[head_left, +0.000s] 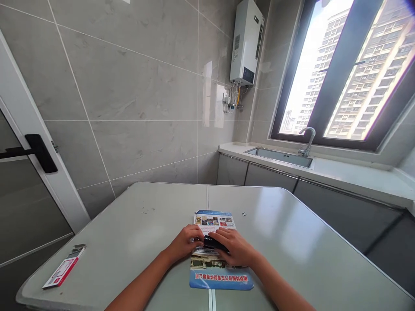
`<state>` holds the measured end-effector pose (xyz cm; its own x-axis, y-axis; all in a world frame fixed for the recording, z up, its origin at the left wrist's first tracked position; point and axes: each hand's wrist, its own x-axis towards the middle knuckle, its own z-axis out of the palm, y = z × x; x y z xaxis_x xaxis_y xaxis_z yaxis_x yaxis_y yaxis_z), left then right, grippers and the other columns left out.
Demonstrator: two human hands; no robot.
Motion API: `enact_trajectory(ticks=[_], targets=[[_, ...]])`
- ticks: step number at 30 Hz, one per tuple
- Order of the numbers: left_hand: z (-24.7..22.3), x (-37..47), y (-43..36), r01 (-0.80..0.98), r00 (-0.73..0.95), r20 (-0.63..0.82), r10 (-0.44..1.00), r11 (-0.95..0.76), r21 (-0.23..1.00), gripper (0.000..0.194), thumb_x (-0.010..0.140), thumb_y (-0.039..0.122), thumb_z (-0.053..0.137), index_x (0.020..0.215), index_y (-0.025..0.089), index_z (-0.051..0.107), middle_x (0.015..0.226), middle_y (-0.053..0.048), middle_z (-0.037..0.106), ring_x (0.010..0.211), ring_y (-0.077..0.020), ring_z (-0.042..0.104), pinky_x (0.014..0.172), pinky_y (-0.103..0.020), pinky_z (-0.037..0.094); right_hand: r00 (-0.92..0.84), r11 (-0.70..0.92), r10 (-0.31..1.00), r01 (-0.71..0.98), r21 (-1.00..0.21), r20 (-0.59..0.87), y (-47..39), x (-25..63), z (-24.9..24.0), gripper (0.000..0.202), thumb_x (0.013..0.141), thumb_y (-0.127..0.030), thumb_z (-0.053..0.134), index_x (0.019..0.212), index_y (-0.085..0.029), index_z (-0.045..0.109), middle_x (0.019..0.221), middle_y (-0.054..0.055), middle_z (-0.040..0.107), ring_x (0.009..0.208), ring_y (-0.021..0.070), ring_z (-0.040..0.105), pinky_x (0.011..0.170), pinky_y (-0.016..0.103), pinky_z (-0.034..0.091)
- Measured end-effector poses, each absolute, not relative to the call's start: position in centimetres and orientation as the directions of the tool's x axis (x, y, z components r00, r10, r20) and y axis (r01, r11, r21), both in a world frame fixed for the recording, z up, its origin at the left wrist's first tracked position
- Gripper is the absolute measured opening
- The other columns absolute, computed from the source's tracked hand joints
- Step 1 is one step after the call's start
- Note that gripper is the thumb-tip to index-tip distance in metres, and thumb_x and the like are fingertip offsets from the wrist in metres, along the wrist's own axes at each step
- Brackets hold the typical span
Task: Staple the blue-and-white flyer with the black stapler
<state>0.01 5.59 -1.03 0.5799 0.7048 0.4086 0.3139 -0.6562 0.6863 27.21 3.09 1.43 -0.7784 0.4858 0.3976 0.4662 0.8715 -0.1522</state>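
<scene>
A printed leaflet [220, 283] with blue, white and picture areas lies flat on the table in front of me, its lettering upside down. Across its middle is a glossy black elongated tool [212, 242] with a rounded end, partly covered by my fingers, so its exact kind is unclear. My right hand [238, 248] lies over the tool from the right, fingers curled on it. At the tool's left end, my left hand [185, 242] has its thumb and fingers closed together, with a small dark part showing between them. Both hands rest over the leaflet.
A red-and-white package [65, 268] lies on the table [129, 242] at left. Small pale bits [244, 214] and thin scraps [148, 211] are scattered farther back. A counter with a sink [282, 157] and faucet [308, 140] stands at right; a door [32, 172] is at left.
</scene>
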Motion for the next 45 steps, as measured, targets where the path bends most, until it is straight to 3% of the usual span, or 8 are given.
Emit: enact_trajectory(ticks=[5,15,23,38,45], targets=[[-1.7,0.0,5.8,0.33,0.57,0.429,0.701,-0.673,0.662,0.004,0.09,0.023,0.076,0.093,0.02,0.077,0.101,-0.006,0.072,0.096,-0.0193,0.065,0.09,-0.031,0.05,-0.771,0.862,0.504,0.474,-0.177,0.39,3.1,27.2,1.6,0.049,0.092,-0.022,0.059,0.141,-0.021,0.051,0.108,0.01,0.072,0.095,0.0255,0.065,0.082,0.037,0.052],[-1.6,-0.2,6.4,0.332,0.573,0.578,0.581,-0.809,0.484,0.017,0.1,0.034,0.067,0.105,0.027,0.081,0.11,-0.008,0.074,0.104,-0.0209,0.065,0.097,-0.04,0.05,-0.667,0.819,0.571,0.504,-0.275,0.478,3.7,28.2,1.4,0.047,0.095,-0.026,0.06,0.141,-0.021,0.053,0.116,0.013,0.073,0.103,0.0283,0.067,0.09,0.04,0.054],[-0.7,-0.1,5.9,0.415,0.606,0.538,0.586,-0.81,0.415,0.014,0.098,0.036,0.07,0.101,0.026,0.08,0.103,-0.006,0.077,0.098,-0.0216,0.064,0.093,-0.039,0.042,-0.663,0.816,0.577,0.49,-0.306,0.476,3.6,28.1,1.6,0.047,0.096,-0.025,0.06,0.142,-0.022,0.052,0.113,0.012,0.073,0.098,0.0269,0.065,0.086,0.04,0.054],[0.5,0.2,5.2,0.406,0.485,0.428,0.762,-0.63,0.662,0.013,0.088,0.03,0.079,0.098,0.023,0.072,0.095,-0.001,0.076,0.083,-0.0179,0.061,0.086,-0.034,0.044,-0.716,0.864,0.503,0.425,-0.269,0.484,3.5,28.0,1.7,0.047,0.095,-0.022,0.059,0.142,-0.022,0.051,0.11,0.011,0.072,0.096,0.0259,0.066,0.087,0.04,0.053],[0.4,0.2,5.3,0.441,0.522,0.38,0.763,-0.623,0.645,0.016,0.088,0.034,0.078,0.097,0.022,0.074,0.094,-0.001,0.076,0.082,-0.0178,0.062,0.086,-0.034,0.044,-0.737,0.861,0.507,0.419,-0.287,0.447,3.5,28.0,1.6,0.049,0.093,-0.021,0.06,0.142,-0.022,0.053,0.11,0.011,0.072,0.098,0.0259,0.066,0.09,0.04,0.053]])
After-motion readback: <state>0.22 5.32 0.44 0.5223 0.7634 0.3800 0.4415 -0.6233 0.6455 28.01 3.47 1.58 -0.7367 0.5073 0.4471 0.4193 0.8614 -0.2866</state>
